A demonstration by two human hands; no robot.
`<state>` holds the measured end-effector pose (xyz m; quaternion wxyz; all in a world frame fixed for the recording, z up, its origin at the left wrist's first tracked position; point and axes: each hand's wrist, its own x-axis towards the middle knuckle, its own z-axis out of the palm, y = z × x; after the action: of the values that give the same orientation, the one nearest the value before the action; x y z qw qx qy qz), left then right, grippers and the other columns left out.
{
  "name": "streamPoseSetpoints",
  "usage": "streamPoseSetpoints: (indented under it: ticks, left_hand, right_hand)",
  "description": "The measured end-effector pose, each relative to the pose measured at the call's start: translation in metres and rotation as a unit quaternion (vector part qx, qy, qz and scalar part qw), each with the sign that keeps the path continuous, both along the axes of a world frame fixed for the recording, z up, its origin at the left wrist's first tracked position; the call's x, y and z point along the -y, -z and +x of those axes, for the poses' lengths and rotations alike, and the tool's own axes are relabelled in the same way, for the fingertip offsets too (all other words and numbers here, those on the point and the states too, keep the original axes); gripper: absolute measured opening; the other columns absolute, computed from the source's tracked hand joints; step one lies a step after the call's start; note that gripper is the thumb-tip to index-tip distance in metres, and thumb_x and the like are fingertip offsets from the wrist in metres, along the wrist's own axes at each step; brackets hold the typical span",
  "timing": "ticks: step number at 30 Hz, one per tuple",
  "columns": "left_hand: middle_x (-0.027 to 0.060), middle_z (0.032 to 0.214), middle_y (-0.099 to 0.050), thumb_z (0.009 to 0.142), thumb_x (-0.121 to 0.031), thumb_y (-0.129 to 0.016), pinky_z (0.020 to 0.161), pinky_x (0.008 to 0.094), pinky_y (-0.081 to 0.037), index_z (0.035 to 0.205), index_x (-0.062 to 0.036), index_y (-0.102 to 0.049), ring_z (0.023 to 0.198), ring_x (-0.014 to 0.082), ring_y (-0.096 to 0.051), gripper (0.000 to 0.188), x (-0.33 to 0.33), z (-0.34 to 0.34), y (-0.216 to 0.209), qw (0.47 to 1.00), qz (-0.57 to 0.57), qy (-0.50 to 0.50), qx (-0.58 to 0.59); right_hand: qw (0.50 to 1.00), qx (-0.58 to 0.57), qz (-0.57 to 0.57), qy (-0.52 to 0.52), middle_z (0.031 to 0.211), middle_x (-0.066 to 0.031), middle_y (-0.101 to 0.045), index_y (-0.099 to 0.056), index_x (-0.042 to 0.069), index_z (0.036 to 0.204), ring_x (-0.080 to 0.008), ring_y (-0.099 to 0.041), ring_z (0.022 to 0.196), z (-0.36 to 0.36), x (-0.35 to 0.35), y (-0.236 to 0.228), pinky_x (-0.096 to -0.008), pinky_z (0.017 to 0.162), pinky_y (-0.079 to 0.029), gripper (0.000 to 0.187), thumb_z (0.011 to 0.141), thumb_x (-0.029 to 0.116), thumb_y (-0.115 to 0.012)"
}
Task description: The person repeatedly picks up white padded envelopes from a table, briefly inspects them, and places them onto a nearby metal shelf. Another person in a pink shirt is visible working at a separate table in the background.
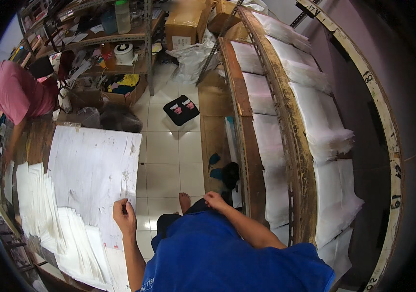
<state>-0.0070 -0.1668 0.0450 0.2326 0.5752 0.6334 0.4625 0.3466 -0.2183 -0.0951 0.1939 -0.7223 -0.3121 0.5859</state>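
My left hand [124, 214] hangs over the right edge of a white-topped table [93, 160]. Its fingers are loosely bent with the thumb standing apart, and nothing shows in it. My right hand [216, 201] is in front of my body at the hem of my blue shirt [237, 253], its fingers curled in and no object visible between them. On the table, left of my left hand, lie fanned stacks of white sheets [40, 204]. A black folded cloth with two printed faces [182, 111] rests on a low stool farther ahead on the tiled floor.
Along my right runs a rack [285, 131] with stacks of clear-wrapped white sheets [310, 104]. Cardboard boxes [186, 22] and a white sack [193, 58] stand at the back. A person in a pink shirt [18, 90] bends at the left, near cluttered shelves [106, 39].
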Motion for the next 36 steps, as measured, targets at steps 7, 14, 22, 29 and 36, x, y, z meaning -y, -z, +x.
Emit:
streamPoseSetpoints:
  ticks: [7,14,22,29,36]
  left_hand:
    - [0.0161,0.091,-0.057,0.076,0.001,-0.058,0.07,0.0327,-0.047,0.094,0.0016,-0.059,0.081,0.0285,-0.057,0.018,0.049,-0.033,-0.009,0.995,0.078,-0.008,-0.056]
    - [0.0157,0.106,-0.056,0.071,-0.007,-0.066,0.085,0.0434,-0.042,0.095,-0.0027,-0.061,0.1,0.0338,-0.053,0.025,0.123,-0.084,-0.039,0.977,0.043,-0.077,-0.194]
    - [0.0179,0.111,-0.054,0.071,-0.009,-0.066,0.099,0.0468,-0.038,0.095,-0.0014,-0.061,0.113,0.0369,-0.049,0.025,0.154,-0.108,-0.013,0.968,0.036,-0.154,-0.196]
    - [0.0163,0.109,-0.055,0.071,-0.008,-0.066,0.099,0.0447,-0.038,0.093,-0.0011,-0.061,0.113,0.0348,-0.05,0.024,0.154,-0.112,-0.012,0.973,0.047,-0.144,-0.173]
    - [0.0162,0.108,-0.056,0.07,-0.007,-0.066,0.096,0.0438,-0.04,0.091,-0.0011,-0.06,0.112,0.0346,-0.051,0.022,0.153,-0.109,-0.012,0.967,0.053,-0.158,-0.194]
  right_hand:
    - [0.967,0.219,-0.044,-0.118,0.084,-0.0125,-0.065,-0.061,0.001,0.103,-0.0211,-0.062,0.08,0.043,0.076,0.058,-0.0335,0.072,-0.048,0.036,0.084,0.031,-0.056]
    - [0.983,0.148,-0.017,-0.107,0.096,-0.0178,-0.066,-0.061,-0.004,0.105,-0.0279,-0.063,0.09,0.025,0.097,0.107,-0.037,0.079,-0.048,0.039,0.084,0.029,-0.06]
    - [0.972,0.117,0.079,-0.191,0.081,-0.0106,-0.061,-0.06,-0.004,0.092,-0.0168,-0.057,0.071,-0.048,0.064,0.093,-0.0323,0.064,-0.046,0.027,0.087,0.022,-0.056]
    - [0.965,0.114,0.088,-0.219,0.076,-0.0128,-0.061,-0.062,-0.005,0.087,-0.0195,-0.058,0.071,-0.055,0.062,0.068,-0.0343,0.063,-0.046,0.029,0.085,0.024,-0.057]
    - [0.931,0.203,0.039,-0.302,0.084,-0.0216,-0.065,-0.063,-0.007,0.092,-0.0286,-0.064,0.078,-0.007,0.079,0.088,-0.04,0.072,-0.048,0.034,0.082,0.025,-0.058]
